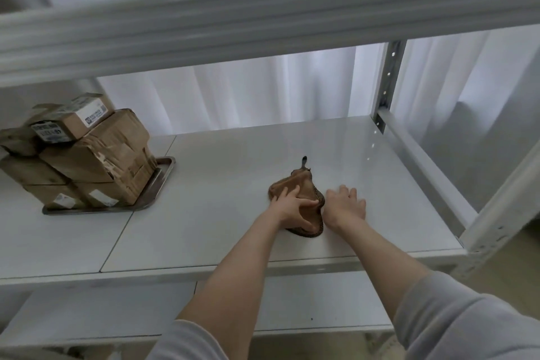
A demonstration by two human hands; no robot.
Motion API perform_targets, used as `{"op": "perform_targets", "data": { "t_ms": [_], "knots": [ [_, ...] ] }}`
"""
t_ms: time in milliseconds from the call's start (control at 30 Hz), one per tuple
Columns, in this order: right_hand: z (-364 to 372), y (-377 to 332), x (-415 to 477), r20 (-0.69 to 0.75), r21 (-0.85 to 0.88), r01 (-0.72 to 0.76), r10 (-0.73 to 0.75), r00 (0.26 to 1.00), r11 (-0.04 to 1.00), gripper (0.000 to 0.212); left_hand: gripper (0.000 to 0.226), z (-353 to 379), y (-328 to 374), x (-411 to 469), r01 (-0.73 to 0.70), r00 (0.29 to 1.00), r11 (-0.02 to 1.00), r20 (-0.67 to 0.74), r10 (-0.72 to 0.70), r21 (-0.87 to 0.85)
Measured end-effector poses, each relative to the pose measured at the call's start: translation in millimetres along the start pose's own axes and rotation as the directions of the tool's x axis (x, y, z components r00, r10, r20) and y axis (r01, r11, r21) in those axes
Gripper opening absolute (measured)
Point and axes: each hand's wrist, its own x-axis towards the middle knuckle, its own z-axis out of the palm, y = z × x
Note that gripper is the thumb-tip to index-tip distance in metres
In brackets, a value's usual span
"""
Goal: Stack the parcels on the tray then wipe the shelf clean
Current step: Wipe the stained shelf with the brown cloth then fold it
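Observation:
Several brown cardboard parcels [87, 155] are piled on a metal tray [157, 184] at the left of the white shelf [233, 161]. A brown cloth [298, 187] with a dark patterned edge lies bunched on the shelf right of centre. My left hand [292, 207] presses down on the cloth and grips it. My right hand [344, 204] rests flat on the shelf just right of the cloth, fingers spread, holding nothing.
A grey upper shelf beam [263, 17] crosses overhead. A perforated metal upright [385, 88] stands at the back right corner, and a side rail [423, 172] runs along the right edge. A lower shelf [263, 304] lies below. White curtains hang behind.

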Motion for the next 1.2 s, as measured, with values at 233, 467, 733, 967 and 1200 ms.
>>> {"op": "perform_targets", "data": {
  "t_ms": [233, 467, 733, 967, 1200],
  "knots": [
    [-7, 1, -5, -0.003, 0.045, 0.03, -0.03, 1.0, 0.999, 0.05, 0.107, -11, -36, -17, 0.252, 0.963, 0.964, -0.076, -0.258, -0.082],
    [-14, 66, -6, -0.051, 0.054, -0.179, 0.182, 0.982, 0.982, 0.053, 0.106, -8, 6, 4, 0.276, 0.961, 0.961, -0.025, -0.277, -0.029],
    [-26, 119, -13, -0.086, 0.025, -0.227, 0.228, 0.97, 0.974, 0.039, 0.092, 14, 111, 45, -0.039, 0.998, 0.994, 0.047, 0.034, 0.104],
    [-37, 134, -15, -0.158, 0.142, -0.264, 0.285, 0.945, 0.954, 0.039, 0.074, 24, 134, 57, -0.261, 0.962, 0.964, 0.102, 0.255, 0.053],
    [-39, 137, -15, -0.154, 0.226, -0.222, 0.26, 0.953, 0.948, 0.044, 0.101, 11, 126, 72, 0.014, 1.0, 0.999, -0.029, -0.012, 0.049]
  ]
}}
